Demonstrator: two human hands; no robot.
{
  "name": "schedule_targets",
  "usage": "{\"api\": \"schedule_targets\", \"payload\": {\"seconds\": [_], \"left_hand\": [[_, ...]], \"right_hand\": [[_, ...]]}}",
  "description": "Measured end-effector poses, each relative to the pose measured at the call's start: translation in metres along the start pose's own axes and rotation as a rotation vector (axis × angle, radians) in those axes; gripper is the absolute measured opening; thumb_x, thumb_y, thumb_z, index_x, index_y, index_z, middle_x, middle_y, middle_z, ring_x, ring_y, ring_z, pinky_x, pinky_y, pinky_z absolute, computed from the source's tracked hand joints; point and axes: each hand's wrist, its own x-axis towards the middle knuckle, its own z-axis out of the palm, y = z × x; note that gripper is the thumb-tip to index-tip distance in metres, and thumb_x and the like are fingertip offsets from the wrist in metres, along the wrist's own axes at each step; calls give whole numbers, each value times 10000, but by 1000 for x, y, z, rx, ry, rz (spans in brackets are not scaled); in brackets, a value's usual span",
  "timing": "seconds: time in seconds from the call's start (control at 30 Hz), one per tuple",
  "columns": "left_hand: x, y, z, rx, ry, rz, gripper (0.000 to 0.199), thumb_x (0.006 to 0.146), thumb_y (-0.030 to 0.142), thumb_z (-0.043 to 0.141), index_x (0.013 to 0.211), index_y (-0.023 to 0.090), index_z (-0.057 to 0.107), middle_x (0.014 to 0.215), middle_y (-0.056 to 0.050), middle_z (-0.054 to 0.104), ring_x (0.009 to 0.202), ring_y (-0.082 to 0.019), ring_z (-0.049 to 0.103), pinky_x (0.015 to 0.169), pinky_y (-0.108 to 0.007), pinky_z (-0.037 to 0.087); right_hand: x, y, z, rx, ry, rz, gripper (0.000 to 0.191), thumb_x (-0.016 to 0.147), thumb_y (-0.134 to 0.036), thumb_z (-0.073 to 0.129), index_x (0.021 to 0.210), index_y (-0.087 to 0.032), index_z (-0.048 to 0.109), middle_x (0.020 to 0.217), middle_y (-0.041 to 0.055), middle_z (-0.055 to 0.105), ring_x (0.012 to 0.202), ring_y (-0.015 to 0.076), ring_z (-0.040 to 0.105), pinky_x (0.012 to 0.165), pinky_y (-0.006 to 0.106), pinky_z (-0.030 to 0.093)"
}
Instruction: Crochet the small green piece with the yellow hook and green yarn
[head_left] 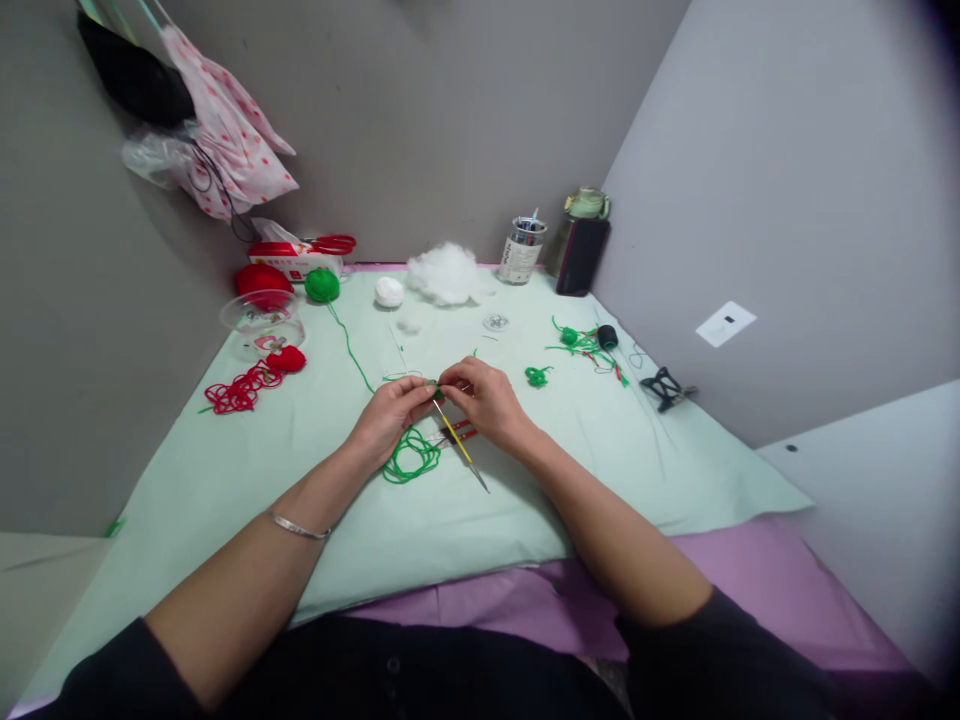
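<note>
Near the middle of the table, my left hand (388, 412) pinches a small green yarn piece (438, 391) between thumb and fingers. My right hand (486, 398) is closed at the same piece from the right, its fingertips close to the left ones. A yellow-handled crochet hook (459, 442) slants down to the right from just below the fingertips; what holds its upper end is hidden. Loops of green yarn (411, 457) lie below my left hand. Partly behind my right hand are red-handled scissors (459, 431). A green strand runs from my left hand to a green ball (322, 285).
Red yarn (238, 391) and clear containers (264, 322) are at the left. White stuffing (448, 273), a white ball (388, 292), a pen can (523, 251) and a dark phone (583, 257) stand along the back. Green scraps (570, 337) and a black stand (666, 389) lie right.
</note>
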Motion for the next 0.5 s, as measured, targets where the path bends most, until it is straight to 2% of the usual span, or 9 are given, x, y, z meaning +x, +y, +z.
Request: {"api": "schedule_targets", "payload": {"seconds": [0.27, 0.4, 0.5], "left_hand": [[-1, 0, 2, 33, 9, 32, 374, 1013, 359, 716, 1338, 180, 673, 1361, -120, 697, 1147, -283, 714, 956, -506, 626], [0, -2, 0, 53, 18, 37, 380, 1014, 364, 714, 1344, 181, 670, 1361, -120, 695, 1143, -283, 715, 953, -505, 627], [1, -3, 0, 66, 24, 40, 384, 1015, 366, 713, 1349, 182, 667, 1365, -121, 694, 1145, -283, 714, 954, -506, 627]], "right_hand": [[-1, 0, 1, -4, 9, 38, 134, 934, -122, 665, 880, -220, 738, 811, 1, 709, 760, 159, 640, 746, 292, 493], [0, 2, 2, 10, -5, 47, 61, 927, -188, 719, 887, -218, 753, 856, 15, 726, 783, 164, 662, 740, 290, 514], [1, 4, 2, 17, -15, 50, 63, 891, -156, 751, 899, -217, 765, 886, 16, 722, 798, 160, 670, 751, 286, 530]]}}
